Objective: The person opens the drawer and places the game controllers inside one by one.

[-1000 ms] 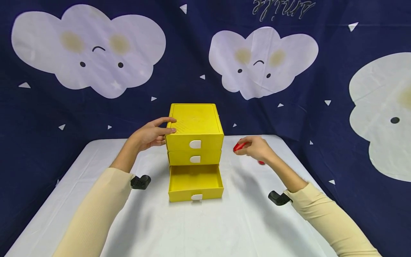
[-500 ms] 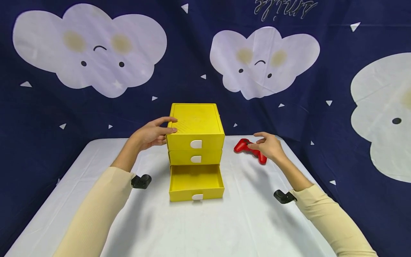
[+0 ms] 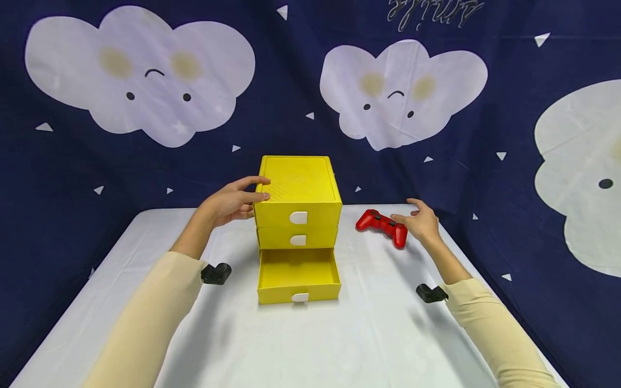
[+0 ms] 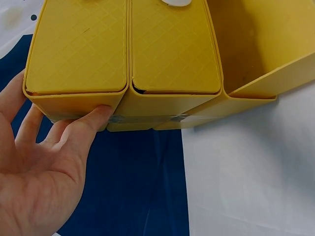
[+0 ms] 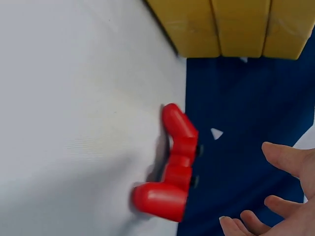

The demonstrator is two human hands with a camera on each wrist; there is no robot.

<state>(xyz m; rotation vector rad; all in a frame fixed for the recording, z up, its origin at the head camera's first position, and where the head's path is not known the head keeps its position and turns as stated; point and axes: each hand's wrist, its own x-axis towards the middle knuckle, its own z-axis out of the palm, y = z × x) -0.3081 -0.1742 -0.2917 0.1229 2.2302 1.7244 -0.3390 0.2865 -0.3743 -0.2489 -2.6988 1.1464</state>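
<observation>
A yellow drawer cabinet (image 3: 298,180) with white pull tabs stands at the back of the table. Its bottom drawer (image 3: 299,293) is pulled out, with a bare floor inside; the two upper drawers are closed. My left hand (image 3: 225,203) rests against the cabinet's upper left edge. In the left wrist view its thumb (image 4: 88,123) presses the side wall of the top unit. A red game controller (image 3: 383,227) lies on the table to the right of the cabinet. My right hand (image 3: 421,222) hovers beside the controller's right end, fingers extended, holding nothing; the right wrist view shows a gap between them.
The white-covered table (image 3: 291,345) reaches toward me in front of the cabinet. A dark blue backdrop (image 3: 286,108) with cloud prints hangs close behind the table. Black wrist cameras (image 3: 216,274) sit at both sleeves.
My right hand has moved right, from over the controller to beside its right end, uncovering it. The controller lies in about the same place. My left hand has stayed on the cabinet.
</observation>
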